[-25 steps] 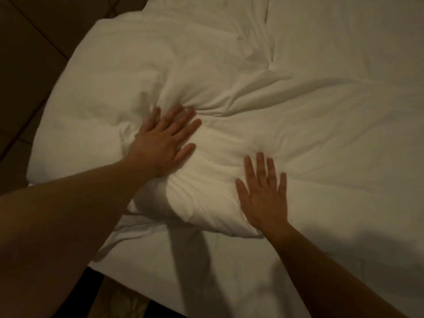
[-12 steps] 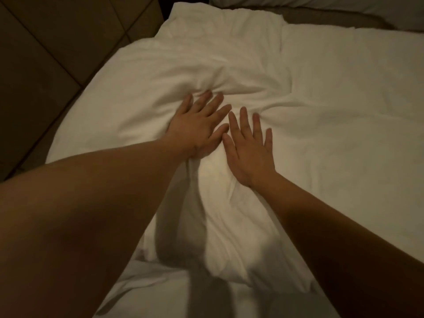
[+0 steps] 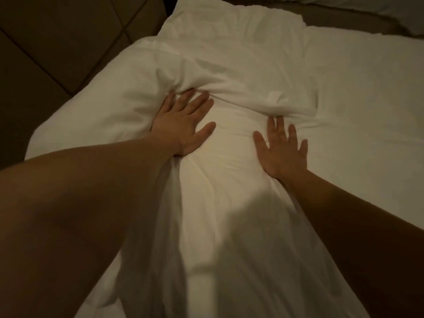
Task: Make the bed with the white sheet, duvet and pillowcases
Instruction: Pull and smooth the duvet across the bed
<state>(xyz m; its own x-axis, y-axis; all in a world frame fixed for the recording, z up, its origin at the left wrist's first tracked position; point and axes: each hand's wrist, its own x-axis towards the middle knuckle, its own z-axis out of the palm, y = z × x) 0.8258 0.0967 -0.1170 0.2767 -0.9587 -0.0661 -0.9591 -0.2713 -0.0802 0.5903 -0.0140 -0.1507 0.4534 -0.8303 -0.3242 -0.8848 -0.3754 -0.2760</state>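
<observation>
Apart again, left hand (image 3: 183,125) and right hand (image 3: 281,150) press flat on duvet (image 3: 229,180).

The right hand (image 3: 281,150), close against the left hand (image 3: 183,125) half a second ago, now lies well apart from it on the duvet (image 3: 229,72), both palms flat with fingers spread. A ridge of bunched fabric now stands just beyond the fingertips of both hands.
</observation>
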